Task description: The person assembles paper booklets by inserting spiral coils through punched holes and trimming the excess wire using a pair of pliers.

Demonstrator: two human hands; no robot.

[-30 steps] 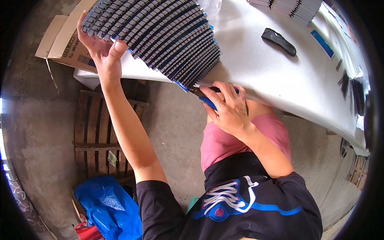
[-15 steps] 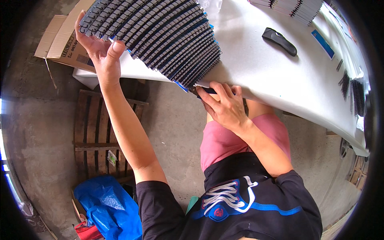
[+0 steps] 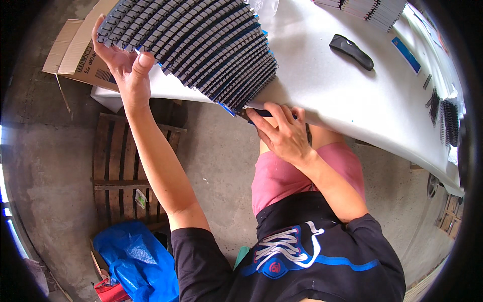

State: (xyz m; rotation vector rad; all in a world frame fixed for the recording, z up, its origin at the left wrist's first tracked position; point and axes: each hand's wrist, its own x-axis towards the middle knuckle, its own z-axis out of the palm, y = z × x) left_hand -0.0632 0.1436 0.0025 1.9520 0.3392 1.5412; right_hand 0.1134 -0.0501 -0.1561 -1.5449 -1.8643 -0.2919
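Note:
A tall stack of spiral-bound notebooks [image 3: 196, 48] with black coils faces me over the table's near edge. My left hand [image 3: 126, 63] grips its left end, fingers round the far side and thumb on the near edge. At the stack's lower right corner, my right hand [image 3: 284, 128] is closed round dark-handled pliers [image 3: 259, 114]. The jaws of the pliers meet the corner by the coil ends; their exact bite is too small to make out. A blue cover edge [image 3: 226, 108] shows beside the jaws.
On the white table [image 3: 312, 65] lie a black pouch-like case [image 3: 351, 52], a blue strip [image 3: 406, 55] and loose black coils [image 3: 449, 122]. More bound notebooks [image 3: 370, 12] stand at the back. A cardboard box [image 3: 83, 55], wooden pallet [image 3: 118, 166] and blue plastic bag [image 3: 138, 259] are at left.
The stack and my left hand have shifted very slightly to the left. My right hand and the pliers stay at the same corner.

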